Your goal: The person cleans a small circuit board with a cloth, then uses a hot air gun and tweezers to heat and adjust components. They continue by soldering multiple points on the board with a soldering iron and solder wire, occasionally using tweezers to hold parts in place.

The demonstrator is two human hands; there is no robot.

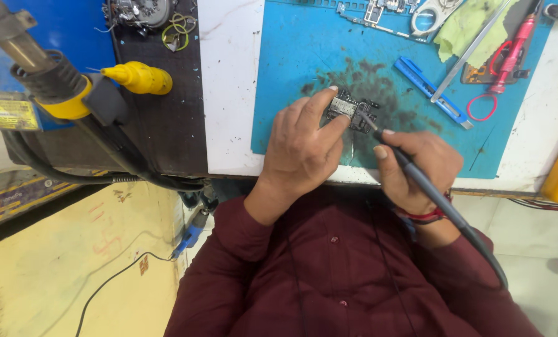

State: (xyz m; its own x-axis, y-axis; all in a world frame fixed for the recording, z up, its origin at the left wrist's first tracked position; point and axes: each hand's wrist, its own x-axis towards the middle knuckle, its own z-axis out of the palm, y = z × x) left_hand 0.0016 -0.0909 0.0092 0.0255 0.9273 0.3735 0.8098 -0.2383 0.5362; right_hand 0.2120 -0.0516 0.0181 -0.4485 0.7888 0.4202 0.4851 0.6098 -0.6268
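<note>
We pinched the board point(352, 111) with left fingers point(329, 109) while our right hand point(416, 165) gripped the iron point(410, 168); its tip, seemingly touching, could slip and scorch them.

Head-worn view, steeply downward, close.

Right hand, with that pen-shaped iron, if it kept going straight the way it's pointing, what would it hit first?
The right hand aims its soldering iron up-left; the tip seems already on the small circuit board, so that comes first, with the left hand's fingers just beside it.
</note>
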